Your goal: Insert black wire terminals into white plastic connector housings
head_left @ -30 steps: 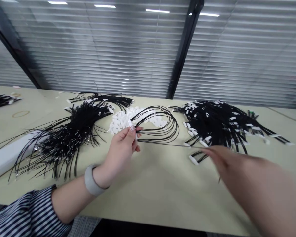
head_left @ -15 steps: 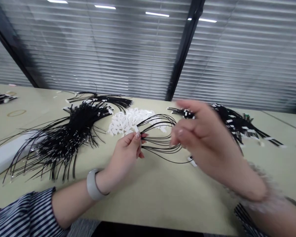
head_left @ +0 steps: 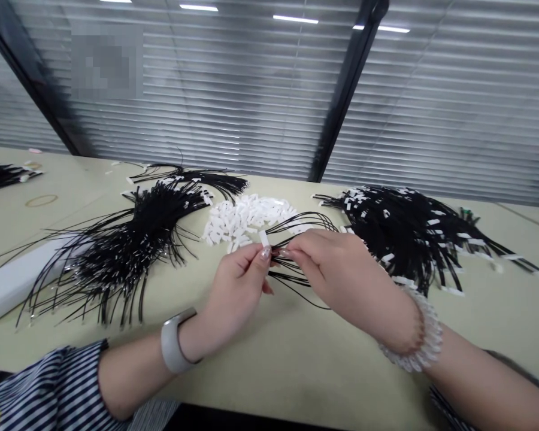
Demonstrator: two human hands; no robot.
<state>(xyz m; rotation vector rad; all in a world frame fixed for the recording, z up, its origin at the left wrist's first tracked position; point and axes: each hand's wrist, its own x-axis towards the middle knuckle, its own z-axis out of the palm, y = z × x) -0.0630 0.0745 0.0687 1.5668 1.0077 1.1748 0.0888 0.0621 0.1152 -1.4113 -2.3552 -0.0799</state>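
left hand (head_left: 238, 281) clasps a white plastic connector (head_left: 264, 238), right hand (head_left: 345, 275) pinches thin black wires (head_left: 291, 278) (ends hidden); cream desk (head_left: 296, 359), grey slatted blinds (head_left: 251, 90).

Small hand-assembly workplace, by the look of it, in an office-like room. Office signs: slatted blinds (head_left: 233, 90) and dark frame posts (head_left: 347, 90), apparently a glazed wall, fill the upper half of the frame; bright light strips (head_left: 295, 19) run along the top edge, reflected or beyond the glass, cannot tell which. Workshop signs: long pale surface (head_left: 296, 371) across the lower half, bearing a heap of black wires with shiny tips (head_left: 139, 239) centre-left, a pile of small white connectors (head_left: 247, 218) mid-frame, and a heap of wires with white ends (head_left: 395, 233) centre-right. Many near-identical parts, sorted by heap: batch work.
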